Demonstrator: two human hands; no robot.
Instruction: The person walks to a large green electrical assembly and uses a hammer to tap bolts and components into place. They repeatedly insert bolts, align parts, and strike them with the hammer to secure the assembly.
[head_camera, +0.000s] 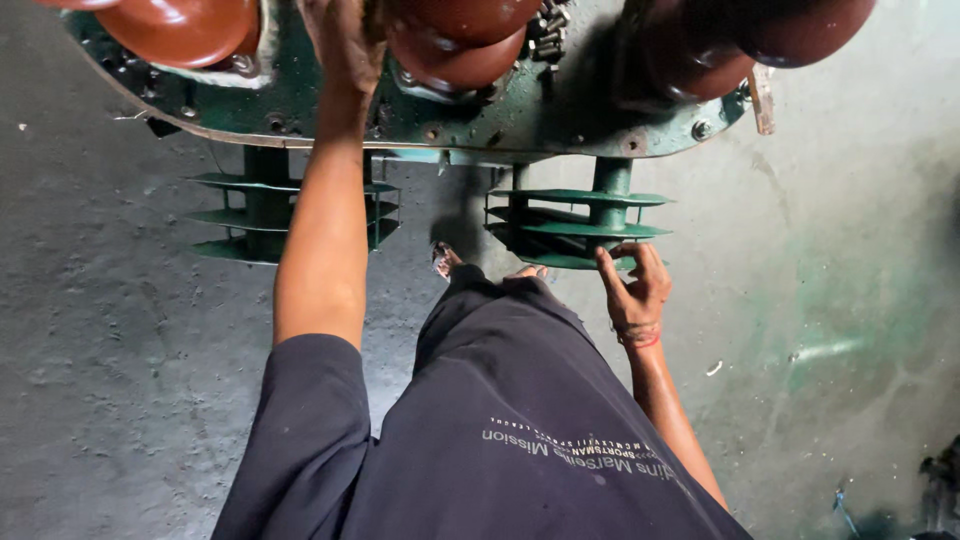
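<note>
you are leaning over a green cover plate (330, 118) that carries brown insulators (460, 40) and bolt holes along its rim. your left hand (345, 40) is stretched up onto the plate between two insulators, near its far edge; the fingers run out of view, so you cannot tell whether they are spread or pinching anything. your right hand (632, 290) is low at the plate's near edge, fingers half spread and curled round the bottom green fin (580, 235) of the right-hand finned post. a second finned post (265, 205) hangs under the left part of the plate. the floor (120, 330) below is stained concrete. this looks like a bracing or checking step: the right hand steadies you while the left works on top. a next move would want a firm grip on the fin.
</note>
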